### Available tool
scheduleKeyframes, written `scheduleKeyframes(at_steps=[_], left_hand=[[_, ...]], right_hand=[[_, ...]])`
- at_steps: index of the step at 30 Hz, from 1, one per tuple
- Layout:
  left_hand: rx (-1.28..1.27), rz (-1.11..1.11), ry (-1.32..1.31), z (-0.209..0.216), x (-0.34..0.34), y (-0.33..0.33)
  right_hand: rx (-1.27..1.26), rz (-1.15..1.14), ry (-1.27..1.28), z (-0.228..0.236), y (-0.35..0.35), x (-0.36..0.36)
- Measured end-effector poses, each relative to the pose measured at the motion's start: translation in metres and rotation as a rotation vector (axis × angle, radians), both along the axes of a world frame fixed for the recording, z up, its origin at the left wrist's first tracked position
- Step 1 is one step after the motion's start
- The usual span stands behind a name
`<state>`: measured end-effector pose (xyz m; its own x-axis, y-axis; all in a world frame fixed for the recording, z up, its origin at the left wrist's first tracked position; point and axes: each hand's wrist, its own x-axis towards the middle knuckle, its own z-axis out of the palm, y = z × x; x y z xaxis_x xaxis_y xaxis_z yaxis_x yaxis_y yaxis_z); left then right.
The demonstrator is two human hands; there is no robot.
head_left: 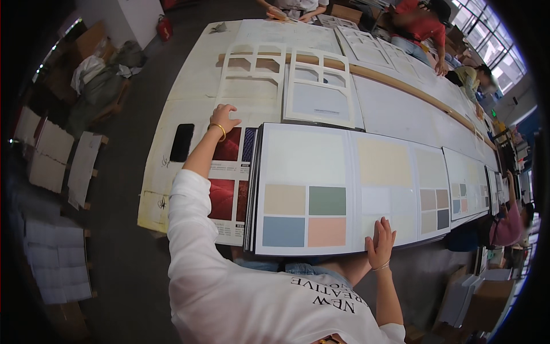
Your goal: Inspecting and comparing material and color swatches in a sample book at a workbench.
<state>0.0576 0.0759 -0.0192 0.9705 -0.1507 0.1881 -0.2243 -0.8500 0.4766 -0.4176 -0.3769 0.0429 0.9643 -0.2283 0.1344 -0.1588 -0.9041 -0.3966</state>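
Observation:
In front of me lies a stack of sample boards with the top one spread out. Its panels carry pale blocks and smaller green, blue, salmon and beige swatches [327,200]. My left hand [225,118], a gold bangle at its wrist, is raised at the stack's far left corner, fingers loosely bent and apart, with nothing seen in it. Below it is a sheet with red fabric-like pictures [221,199], partly covered by my arm. At the board's near edge, right of centre, my right hand [380,245] has its fingers stretched out over the pale panel.
A black phone [182,143] lies left of my arm. White cut-out frames [319,86] and a long wooden strip [395,82] lie farther back. Another sample board [467,183] is at the right. Several people work around the table. Stacked sheets [57,252] stand on the left floor.

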Motion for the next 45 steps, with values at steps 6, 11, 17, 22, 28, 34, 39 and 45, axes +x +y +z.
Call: scheduleKeyframes(at_steps=[6,11,17,22,28,34,39,45], left_hand=[[0.364,-0.063,0.27,0.023,0.047,-0.021],[0.4,-0.125,0.358,0.023,0.067,-0.027],[0.494,-0.258,0.394,0.031,0.078,-0.029],[0.496,-0.285,0.395,0.037,0.076,-0.03],[0.484,-0.322,0.294,0.039,0.072,-0.024],[0.364,-0.286,0.251,0.065,0.073,-0.016],[0.332,-0.297,0.019,0.102,0.087,0.002],[-0.009,-0.282,-0.046,0.215,0.077,0.002]], right_hand=[[-0.087,-0.036,0.015,-0.003,0.01,-0.001],[-0.08,-0.052,0.056,0.002,0.016,-0.001],[-0.127,-0.059,0.054,0.003,0.017,-0.001],[-0.139,-0.051,0.046,0.005,0.018,0.001],[-0.147,-0.046,0.034,0.005,0.019,0.001],[-0.153,-0.057,0.009,0.001,0.017,-0.001],[-0.127,-0.063,-0.002,-0.001,0.016,-0.001],[-0.049,-0.037,-0.042,0.011,0.01,0.003]])
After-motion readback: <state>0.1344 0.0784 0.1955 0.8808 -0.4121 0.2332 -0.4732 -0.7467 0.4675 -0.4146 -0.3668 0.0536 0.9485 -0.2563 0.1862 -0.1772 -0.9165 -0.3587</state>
